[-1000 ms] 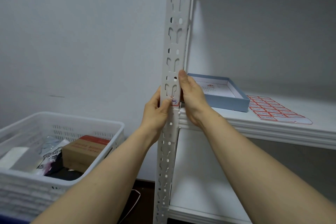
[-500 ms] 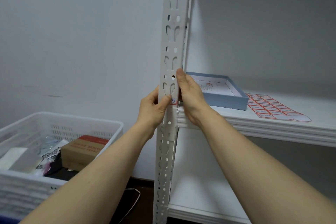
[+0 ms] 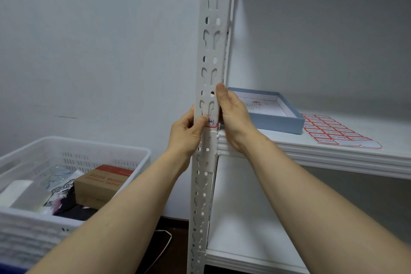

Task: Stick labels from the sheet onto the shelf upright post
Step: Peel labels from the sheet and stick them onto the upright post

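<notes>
The white perforated shelf upright post runs up the middle of the view. A red-bordered label with handwriting sits on its front face at shelf height. My left hand grips the post from the left, its thumb pressing on the label's left end. My right hand holds the post's right edge, thumb lying straight up along it and fingers hidden behind. The label sheet, with several red-bordered labels, lies flat on the shelf board to the right.
A shallow blue box stands on the shelf between the post and the sheet. A white plastic basket at the lower left holds a cardboard box and bagged items. A lower shelf and a wall lie behind.
Both hands stay on the post at the label. My left thumb has shifted slightly up and right over the label; the view has drifted a little.
</notes>
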Available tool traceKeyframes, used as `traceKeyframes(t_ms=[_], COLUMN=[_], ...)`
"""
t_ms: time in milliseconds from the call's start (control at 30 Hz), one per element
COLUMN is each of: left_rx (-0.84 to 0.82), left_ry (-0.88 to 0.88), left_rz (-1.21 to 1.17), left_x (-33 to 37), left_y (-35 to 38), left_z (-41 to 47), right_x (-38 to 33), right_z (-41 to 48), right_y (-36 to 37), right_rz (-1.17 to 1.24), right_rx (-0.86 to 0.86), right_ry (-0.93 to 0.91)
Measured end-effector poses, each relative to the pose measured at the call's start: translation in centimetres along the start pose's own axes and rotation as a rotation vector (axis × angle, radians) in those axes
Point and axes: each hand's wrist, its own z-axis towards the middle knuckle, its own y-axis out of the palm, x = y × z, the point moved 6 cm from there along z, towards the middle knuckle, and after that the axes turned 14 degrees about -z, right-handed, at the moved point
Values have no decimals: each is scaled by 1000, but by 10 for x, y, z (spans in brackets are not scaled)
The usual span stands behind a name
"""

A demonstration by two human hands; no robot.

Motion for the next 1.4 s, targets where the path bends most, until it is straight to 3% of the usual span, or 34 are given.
traceKeyframes(t_ms=[1400], left_rx=[2], left_ry=[-31], left_rz=[-111], left_x=[-6], left_y=[2], left_z=[-1], right_x=[1], right_z=[1], right_y=[-1], right_rz=[-31], right_rx=[27], right_ry=[-19])
